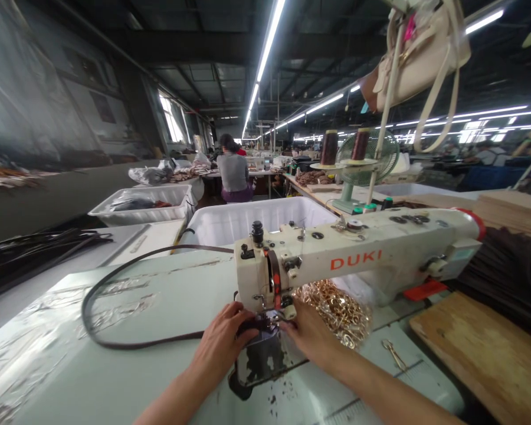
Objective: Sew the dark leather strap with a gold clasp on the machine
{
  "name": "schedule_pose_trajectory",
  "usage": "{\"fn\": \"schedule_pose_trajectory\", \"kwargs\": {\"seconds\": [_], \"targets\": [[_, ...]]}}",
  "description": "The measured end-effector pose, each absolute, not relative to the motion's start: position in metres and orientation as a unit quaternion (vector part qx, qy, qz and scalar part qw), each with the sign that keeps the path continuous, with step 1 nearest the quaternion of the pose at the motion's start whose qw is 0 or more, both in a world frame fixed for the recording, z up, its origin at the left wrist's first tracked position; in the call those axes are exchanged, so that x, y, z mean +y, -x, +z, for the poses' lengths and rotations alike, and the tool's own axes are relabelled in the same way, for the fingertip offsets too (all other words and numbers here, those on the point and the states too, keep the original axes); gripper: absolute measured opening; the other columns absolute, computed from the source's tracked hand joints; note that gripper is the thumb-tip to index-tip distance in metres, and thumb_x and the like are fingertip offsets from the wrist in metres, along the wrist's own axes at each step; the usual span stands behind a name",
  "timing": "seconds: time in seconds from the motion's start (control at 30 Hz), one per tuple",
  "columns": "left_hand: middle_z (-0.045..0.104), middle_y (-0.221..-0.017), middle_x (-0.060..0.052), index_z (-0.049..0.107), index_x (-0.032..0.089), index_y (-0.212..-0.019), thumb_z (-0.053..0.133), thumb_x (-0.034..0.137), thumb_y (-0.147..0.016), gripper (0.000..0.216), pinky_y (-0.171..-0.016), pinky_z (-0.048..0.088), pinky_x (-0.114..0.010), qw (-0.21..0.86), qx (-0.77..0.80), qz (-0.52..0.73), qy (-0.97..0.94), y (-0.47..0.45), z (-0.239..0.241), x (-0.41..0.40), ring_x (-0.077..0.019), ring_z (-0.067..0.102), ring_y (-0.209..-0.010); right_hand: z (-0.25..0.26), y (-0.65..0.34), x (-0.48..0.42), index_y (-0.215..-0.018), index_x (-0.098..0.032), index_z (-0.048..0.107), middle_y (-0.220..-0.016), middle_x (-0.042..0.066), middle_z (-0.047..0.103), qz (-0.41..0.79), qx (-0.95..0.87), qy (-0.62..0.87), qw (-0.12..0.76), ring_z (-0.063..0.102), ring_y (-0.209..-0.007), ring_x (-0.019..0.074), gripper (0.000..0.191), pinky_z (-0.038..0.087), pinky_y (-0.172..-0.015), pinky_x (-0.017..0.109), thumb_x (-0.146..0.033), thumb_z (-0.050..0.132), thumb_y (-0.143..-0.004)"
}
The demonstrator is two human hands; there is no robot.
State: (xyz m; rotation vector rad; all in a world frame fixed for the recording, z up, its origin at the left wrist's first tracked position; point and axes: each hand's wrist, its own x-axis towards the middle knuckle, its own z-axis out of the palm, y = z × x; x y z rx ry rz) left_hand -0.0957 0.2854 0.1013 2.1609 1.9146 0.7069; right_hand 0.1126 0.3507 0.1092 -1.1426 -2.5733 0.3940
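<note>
Under the head of the sewing machine (358,254), two hands meet at the needle.
The left hand (223,342) curls its fingers (244,332) onto the dark strap (159,342), which loops left of the machine across open tabletop (71,372). The right hand (312,335) reaches in, fingers stretched, grip unclear. A bag of gold rings (343,307) crowds it beneath the machine's arm.

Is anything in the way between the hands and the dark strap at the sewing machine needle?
No, nothing visible. The left hand and right hand both touch the strap, right under the sewing machine needle. The bag of gold rings lies behind the right hand, not in between.
</note>
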Motion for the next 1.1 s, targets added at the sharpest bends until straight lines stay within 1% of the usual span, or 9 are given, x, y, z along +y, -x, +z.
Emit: {"fn": "schedule_pose_trajectory", "kwargs": {"seconds": [0.07, 0.13, 0.27, 0.33, 0.43, 0.5, 0.8, 0.93, 1.1], "targets": [[0.064, -0.102, -0.003, 0.069, 0.029, -0.101, 0.059, 0.033, -0.086, 0.018, -0.084, 0.049, -0.034, 0.102, 0.658, 0.245, -0.705, 0.092, 0.098, 0.289, -0.0215, 0.062, -0.098, 0.111, -0.113, 0.358, -0.109, -0.016, 0.06, -0.095, 0.006, 0.066, 0.142, -0.897, 0.393, 0.146, 0.063, -0.088, 0.0202, 0.022, 0.044, -0.073, 0.025, -0.027, 0.051, -0.094], [0.065, -0.097, -0.003, 0.07, 0.027, -0.097, 0.062, 0.03, -0.084, 0.016, -0.082, 0.05, -0.035, 0.114, 0.674, 0.248, -0.686, 0.09, 0.095, 0.292, -0.0224, 0.063, -0.093, 0.113, -0.113, 0.364, -0.106, -0.018, 0.062, -0.1, 0.005, 0.066, 0.135, -0.902, 0.382, 0.145, 0.062, -0.092, 0.0197, 0.018, 0.044, -0.076, 0.025, -0.021, 0.051, -0.092], [0.066, -0.096, -0.003, 0.069, 0.025, -0.096, 0.061, 0.026, -0.082, 0.016, -0.079, 0.05, -0.036, 0.116, 0.69, 0.253, -0.668, 0.087, 0.089, 0.292, -0.0224, 0.064, -0.088, 0.114, -0.111, 0.373, -0.107, -0.016, 0.063, -0.11, 0.01, 0.063, 0.1, -0.905, 0.389, 0.143, 0.062, -0.096, 0.0235, 0.027, 0.043, -0.076, 0.029, -0.009, 0.049, -0.086], [0.065, -0.098, -0.004, 0.068, 0.025, -0.096, 0.058, 0.025, -0.084, 0.016, -0.079, 0.049, -0.035, 0.114, 0.689, 0.256, -0.669, 0.086, 0.087, 0.29, -0.0219, 0.064, -0.087, 0.113, -0.111, 0.376, -0.101, -0.016, 0.065, -0.105, 0.011, 0.065, 0.087, -0.904, 0.395, 0.139, 0.063, -0.091, 0.0247, 0.023, 0.043, -0.073, 0.03, -0.01, 0.051, -0.084], [0.064, -0.098, -0.004, 0.067, 0.025, -0.097, 0.056, 0.025, -0.085, 0.016, -0.08, 0.049, -0.035, 0.111, 0.68, 0.26, -0.676, 0.087, 0.085, 0.29, -0.0227, 0.062, -0.091, 0.109, -0.11, 0.377, -0.091, -0.017, 0.067, -0.095, 0.008, 0.067, 0.076, -0.908, 0.39, 0.133, 0.064, -0.086, 0.024, 0.013, 0.042, -0.069, 0.028, -0.02, 0.055, -0.085], [0.064, -0.095, -0.004, 0.067, 0.025, -0.097, 0.056, 0.026, -0.085, 0.016, -0.081, 0.048, -0.036, 0.107, 0.675, 0.263, -0.681, 0.088, 0.083, 0.291, -0.0238, 0.061, -0.092, 0.108, -0.11, 0.377, -0.087, -0.017, 0.067, -0.09, 0.007, 0.068, 0.068, -0.91, 0.386, 0.134, 0.065, -0.084, 0.0237, 0.013, 0.041, -0.067, 0.027, -0.023, 0.054, -0.087], [0.062, -0.095, -0.005, 0.063, 0.021, -0.096, 0.054, 0.021, -0.084, 0.015, -0.081, 0.048, -0.035, 0.114, 0.655, 0.279, -0.693, 0.091, 0.08, 0.295, -0.024, 0.059, -0.092, 0.113, -0.114, 0.374, -0.078, -0.02, 0.067, -0.077, 0.001, 0.066, 0.061, -0.921, 0.351, 0.16, 0.063, -0.071, 0.0159, 0.016, 0.035, -0.061, 0.023, -0.014, 0.054, -0.085], [0.063, -0.095, -0.005, 0.063, 0.02, -0.094, 0.054, 0.019, -0.084, 0.014, -0.08, 0.047, -0.033, 0.123, 0.654, 0.277, -0.694, 0.091, 0.085, 0.297, -0.0233, 0.059, -0.09, 0.112, -0.114, 0.374, -0.078, -0.02, 0.068, -0.078, 0.001, 0.066, 0.067, -0.921, 0.342, 0.175, 0.062, -0.072, 0.0149, 0.015, 0.034, -0.061, 0.022, -0.014, 0.056, -0.084], [0.063, -0.097, -0.006, 0.063, 0.019, -0.098, 0.053, 0.021, -0.085, 0.016, -0.08, 0.047, -0.034, 0.132, 0.652, 0.272, -0.696, 0.092, 0.091, 0.3, -0.0236, 0.06, -0.091, 0.109, -0.114, 0.376, -0.074, -0.02, 0.069, -0.074, 0.001, 0.066, 0.072, -0.92, 0.342, 0.178, 0.062, -0.068, 0.0147, 0.016, 0.034, -0.059, 0.022, -0.016, 0.058, -0.084]]}}
